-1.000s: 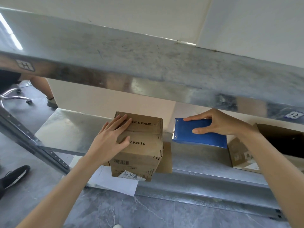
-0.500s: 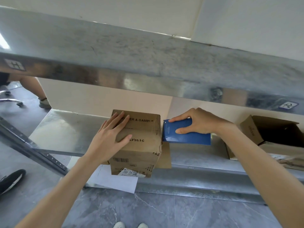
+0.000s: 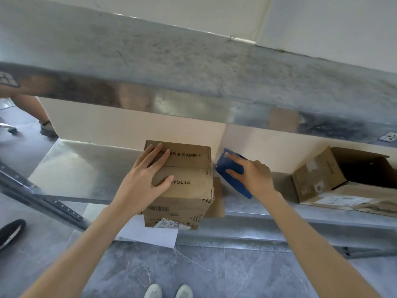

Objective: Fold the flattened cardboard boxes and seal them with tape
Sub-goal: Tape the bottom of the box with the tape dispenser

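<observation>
Steel rack against a pale wall, grey tiled floor below: on my feed the closed cardboard box sits at the front edge of the lower shelf, top flaps folded in, a white sheet showing below it. Left hand lies flat on the box top, fingers straight and spread across the flap seam. Right hand grips a blue tape dispenser, fingers wrapped over it, tilted just beside the box's upper right edge (contact I can't confirm), and a second cardboard box, open, sits well apart to the right on the same shelf.
</observation>
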`<state>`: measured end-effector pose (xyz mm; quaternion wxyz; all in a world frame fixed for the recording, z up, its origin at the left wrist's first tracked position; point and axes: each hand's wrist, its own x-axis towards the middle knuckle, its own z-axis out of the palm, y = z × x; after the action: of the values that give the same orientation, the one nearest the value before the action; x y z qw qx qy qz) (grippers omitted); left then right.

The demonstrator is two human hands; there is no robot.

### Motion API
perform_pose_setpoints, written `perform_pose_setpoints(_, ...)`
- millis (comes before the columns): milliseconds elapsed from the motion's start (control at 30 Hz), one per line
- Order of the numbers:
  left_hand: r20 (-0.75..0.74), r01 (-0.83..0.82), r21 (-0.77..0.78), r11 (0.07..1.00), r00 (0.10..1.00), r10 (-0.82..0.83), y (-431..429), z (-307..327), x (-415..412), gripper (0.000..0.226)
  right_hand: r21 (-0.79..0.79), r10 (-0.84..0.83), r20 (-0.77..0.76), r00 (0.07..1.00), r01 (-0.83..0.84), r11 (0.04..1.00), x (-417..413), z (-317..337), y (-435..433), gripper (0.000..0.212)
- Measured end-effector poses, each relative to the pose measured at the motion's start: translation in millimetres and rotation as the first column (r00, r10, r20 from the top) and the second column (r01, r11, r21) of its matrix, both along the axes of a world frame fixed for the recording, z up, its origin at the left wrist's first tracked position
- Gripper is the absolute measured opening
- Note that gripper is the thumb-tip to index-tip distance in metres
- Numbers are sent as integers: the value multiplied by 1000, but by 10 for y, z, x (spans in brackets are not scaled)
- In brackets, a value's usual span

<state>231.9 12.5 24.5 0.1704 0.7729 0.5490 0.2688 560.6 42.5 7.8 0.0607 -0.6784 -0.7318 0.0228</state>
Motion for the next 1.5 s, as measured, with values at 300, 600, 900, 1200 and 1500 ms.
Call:
perform_pose_setpoints(300, 15, 0, 12, 1000, 1000, 0, -5, 7, 8, 64, 23, -158, 3, 987, 158, 987, 261, -634, -170, 53)
perform_pose_setpoints(600, 28, -10, 7, 1000, 1000, 10, -1, 4, 10, 64, -29, -298, -126, 946, 297, 954, 284, -739, -129, 73)
perform_pose_setpoints(900, 43, -16, 4, 1000, 999, 16, 8, -18, -1, 64, -111, -250, -376, 892, 225, 968, 367, -624, -136, 63)
perform_pose_setpoints(1200, 58, -16, -15, 1000, 998, 17, 16, -20, -4, 66, 108, -192, -321, 927, 237, 965, 122, -327, -171, 41)
perform_pose_setpoints(1500, 70, -30, -5, 1000, 997, 30, 4, -7, 3, 67, 90, 92, -770, 631, -36, 995, -1017, 267, -261, 41)
